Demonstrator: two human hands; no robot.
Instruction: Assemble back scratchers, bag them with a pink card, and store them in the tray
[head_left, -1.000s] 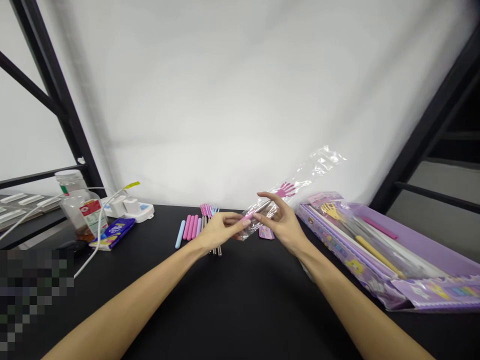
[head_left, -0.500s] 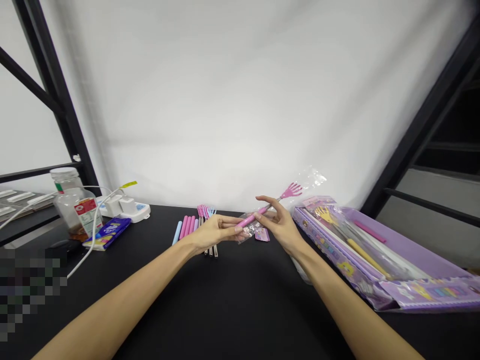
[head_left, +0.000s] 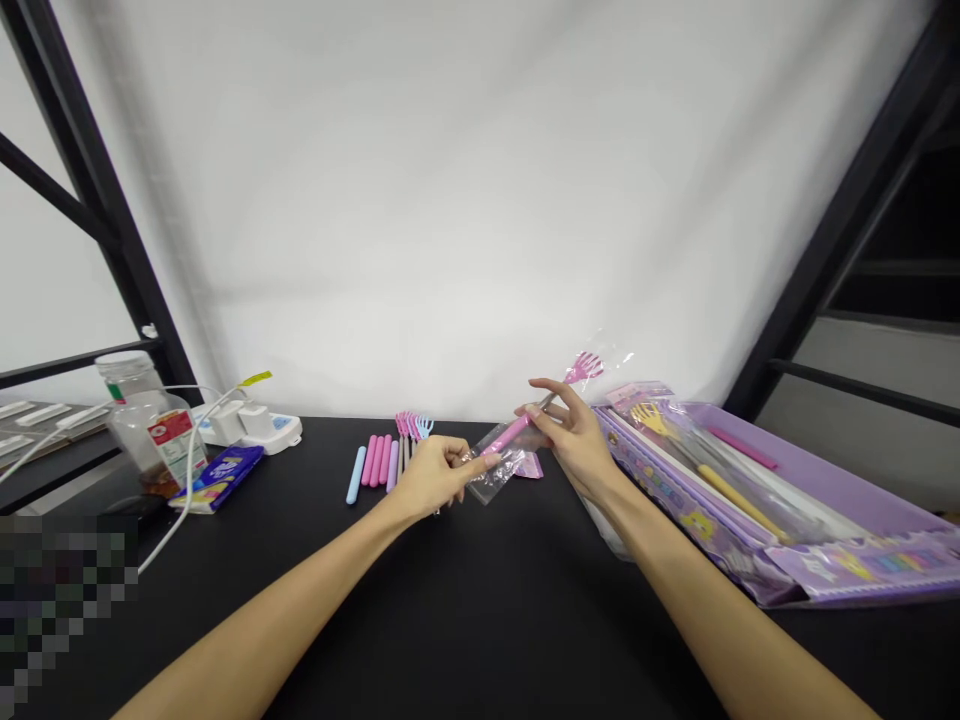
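Note:
A pink back scratcher (head_left: 506,435) with a metal rod and a hand-shaped head is held at a slant above the table, with clear plastic sleeve (head_left: 489,487) around it. My right hand (head_left: 574,430) grips it near the middle, thumb and fingers closed on rod and handle. At the lower end, my left hand (head_left: 442,472) pinches the sleeve beside the handle's tip. Behind my left hand lie several more back scratchers (head_left: 409,425) with pink and blue heads, and loose pink handles (head_left: 376,460) alongside a light-blue handle (head_left: 356,477).
On the right stands a purple display box (head_left: 832,470) with a yellow back scratcher (head_left: 731,495) in it. At left are a plastic jar (head_left: 139,425), a power strip (head_left: 274,432), a blue packet (head_left: 225,475) and a white cable (head_left: 191,465). A white wall rises behind the black table.
My left hand has moved off the handle's end to the sleeve, more of which shows at the lower end. My right hand and the back scratcher have shifted slightly.

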